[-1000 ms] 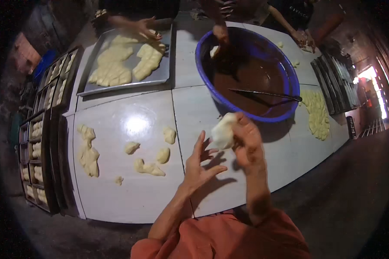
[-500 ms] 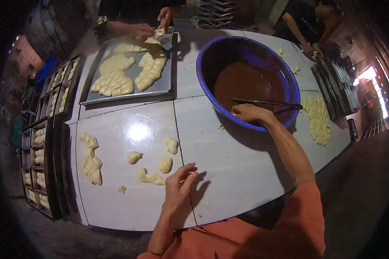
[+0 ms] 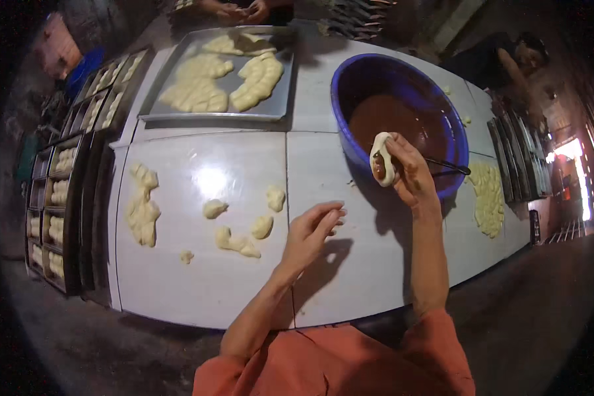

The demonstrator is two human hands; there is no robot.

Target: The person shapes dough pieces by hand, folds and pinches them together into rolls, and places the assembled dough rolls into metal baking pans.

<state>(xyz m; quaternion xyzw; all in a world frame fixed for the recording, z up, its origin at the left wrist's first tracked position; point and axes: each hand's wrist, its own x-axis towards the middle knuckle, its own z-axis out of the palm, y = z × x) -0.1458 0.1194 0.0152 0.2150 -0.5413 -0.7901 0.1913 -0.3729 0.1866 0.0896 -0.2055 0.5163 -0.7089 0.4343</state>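
My right hand (image 3: 412, 173) holds up a flattened piece of pale dough (image 3: 380, 141) at the near rim of a big blue basin (image 3: 340, 125). Brown filling (image 3: 379, 167) sits in the dough's hollow. More smooth brown filling (image 3: 396, 120) lies in the basin, where a dark-handled tool (image 3: 452, 165) leans on the right rim; its blade is mostly hidden. My left hand (image 3: 312, 232) hovers over the white table, empty, its fingers loosely bent and thumb apart. Left of it lie several small dough lumps (image 3: 263, 227) and a longer dough strip (image 3: 142, 214).
A metal tray (image 3: 153, 105) with dough slabs stands at the far left; another person's hands (image 3: 244, 13) are behind it. Tins of shaped dough (image 3: 56, 218) line the left side. A dough sheet (image 3: 487, 201) and stacked dark trays (image 3: 518, 155) are at right, near another person (image 3: 501, 66).
My right hand has risen from the basin's near rim and now shows dough with filling in it. The tool has slid lower in the basin. The other person's hands have left the metal tray.
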